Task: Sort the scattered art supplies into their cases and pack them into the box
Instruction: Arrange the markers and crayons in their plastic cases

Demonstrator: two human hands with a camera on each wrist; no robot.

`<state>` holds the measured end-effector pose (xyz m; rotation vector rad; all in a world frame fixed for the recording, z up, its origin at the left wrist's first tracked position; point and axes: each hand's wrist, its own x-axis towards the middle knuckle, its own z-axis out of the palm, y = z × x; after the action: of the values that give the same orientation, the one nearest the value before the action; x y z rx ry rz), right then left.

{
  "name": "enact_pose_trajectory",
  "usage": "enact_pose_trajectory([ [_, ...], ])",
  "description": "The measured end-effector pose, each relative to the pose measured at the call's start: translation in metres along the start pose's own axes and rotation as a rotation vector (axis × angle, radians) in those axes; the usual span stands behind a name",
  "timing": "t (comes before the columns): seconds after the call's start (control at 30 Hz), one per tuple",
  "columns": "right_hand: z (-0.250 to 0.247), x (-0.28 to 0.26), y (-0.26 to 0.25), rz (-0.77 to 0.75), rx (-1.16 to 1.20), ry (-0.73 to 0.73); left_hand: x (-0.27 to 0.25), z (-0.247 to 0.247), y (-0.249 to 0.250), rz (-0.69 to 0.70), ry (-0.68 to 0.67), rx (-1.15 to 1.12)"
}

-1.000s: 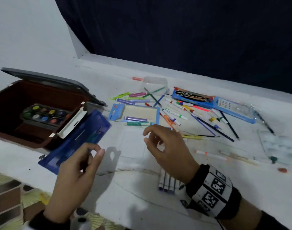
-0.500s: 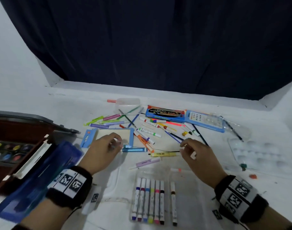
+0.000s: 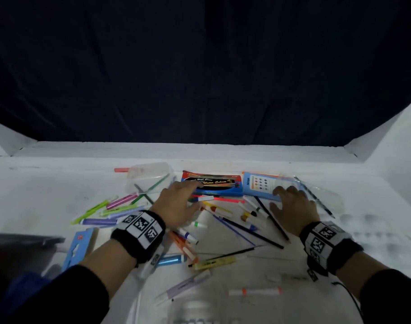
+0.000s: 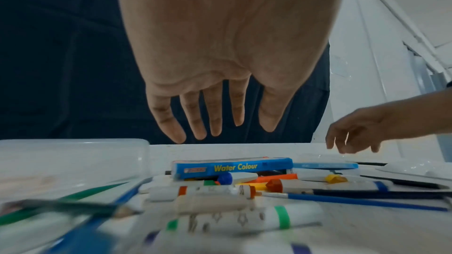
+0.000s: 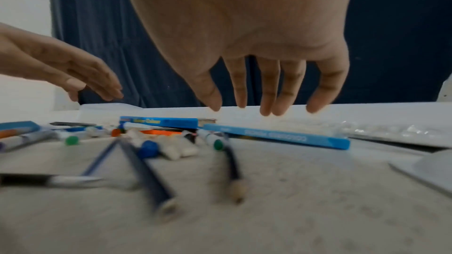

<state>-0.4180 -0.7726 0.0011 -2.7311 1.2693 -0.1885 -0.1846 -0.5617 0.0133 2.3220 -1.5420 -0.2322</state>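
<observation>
My left hand [image 3: 187,195] reaches over the scattered paint tubes [image 4: 247,190] with straight fingers and holds nothing. Its fingertips [image 4: 200,132] hover near the blue water colour box [image 3: 211,183], also seen side-on from the left wrist, water colour box [image 4: 232,167]. My right hand [image 3: 287,197] hangs with relaxed fingers [image 5: 269,103] just above the flat light-blue case [image 5: 276,136], empty too. The light-blue case [image 3: 258,185] lies to the right of the water colour box. Pencils and brushes [image 3: 249,230] lie between my hands.
A clear plastic tub [image 3: 150,175] stands at the back left, with highlighters [image 3: 111,206] in front of it. A white palette [image 3: 375,232] lies at the right. The dark open box [image 3: 19,251] is at the lower left, beside a blue card [image 3: 79,245].
Both hands have moved forward, away from the marker pouch near me, to the boxes at the back. The head view has swung right, so the open box is nearly out of frame.
</observation>
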Motion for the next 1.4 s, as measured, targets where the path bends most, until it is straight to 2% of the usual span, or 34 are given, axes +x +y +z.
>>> enact_pose_trajectory([
  [0.1,-0.007,0.026,0.019,0.039,-0.035,0.056,0.048,0.009,0.010,0.034,-0.036,0.044],
  [0.2,-0.009,0.048,0.036,0.076,-0.069,-0.029,0.085,0.020,0.010,0.037,-0.187,0.088],
  [0.3,-0.006,0.062,0.051,0.110,-0.102,-0.177,0.107,0.028,0.004,-0.012,-0.322,0.163],
  [0.4,-0.002,0.066,0.064,0.088,-0.153,-0.293,0.119,0.029,0.004,-0.043,-0.293,0.217],
  [0.5,0.000,0.063,0.069,0.030,-0.225,-0.224,0.122,0.026,0.003,-0.082,-0.243,0.221],
  [0.63,-0.018,0.053,0.063,0.012,-0.107,-0.129,0.108,0.007,0.012,-0.093,-0.159,0.108],
  [0.73,-0.039,0.033,0.051,-0.049,-0.092,0.012,0.084,-0.015,0.023,-0.055,-0.044,0.030],
  [0.87,-0.067,-0.012,0.034,-0.249,0.023,0.242,0.034,-0.052,0.049,0.034,0.133,-0.048],
  [1.0,-0.087,-0.082,0.014,-0.460,0.212,0.322,-0.040,-0.074,0.067,0.105,0.171,-0.127],
  [1.2,-0.070,-0.173,-0.001,-0.612,0.217,0.119,-0.151,-0.044,0.064,0.174,0.008,-0.116],
  [1.33,-0.053,-0.210,0.002,-0.614,0.149,-0.039,-0.206,-0.010,0.049,0.146,-0.142,-0.082],
  [1.4,-0.048,-0.222,0.006,-0.584,0.170,-0.043,-0.223,0.003,0.047,0.126,-0.181,-0.047],
])
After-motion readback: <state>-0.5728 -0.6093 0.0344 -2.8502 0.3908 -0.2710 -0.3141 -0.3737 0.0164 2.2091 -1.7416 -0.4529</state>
